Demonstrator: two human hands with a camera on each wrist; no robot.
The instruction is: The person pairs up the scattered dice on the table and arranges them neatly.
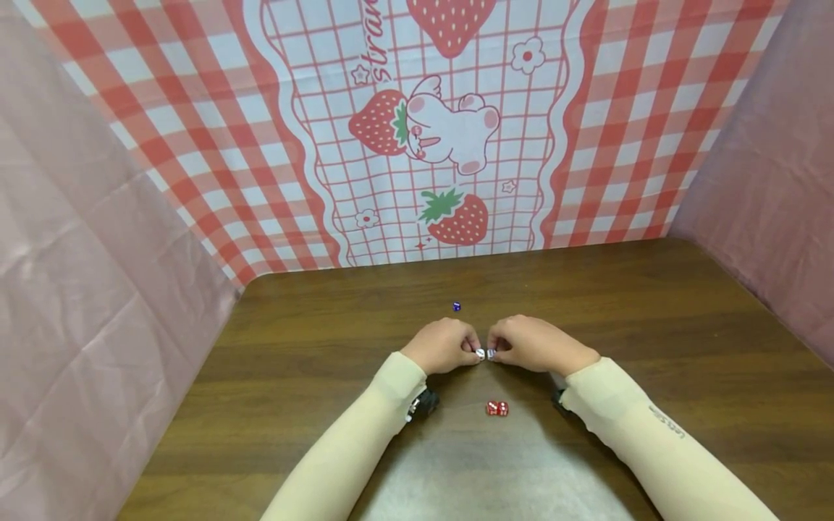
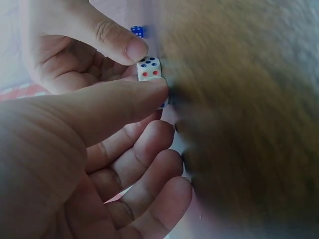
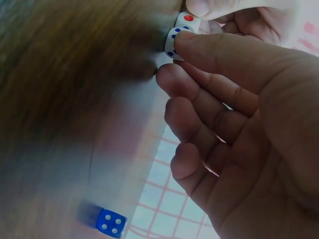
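Over the middle of the table, my left hand pinches a white die between thumb and forefinger. Facing it, my right hand pinches a second white die the same way. The two dice are close together, with a narrow gap between them in the head view. Blue dots show on the right hand's die in the right wrist view, and a red dot on the left hand's die. The fingertips cover parts of both dice.
Two red dice sit side by side on the wooden table, nearer than the hands. Beyond the hands lies a blue die. A strawberry-patterned cloth hangs along the back edge, with pink cloth at the sides.
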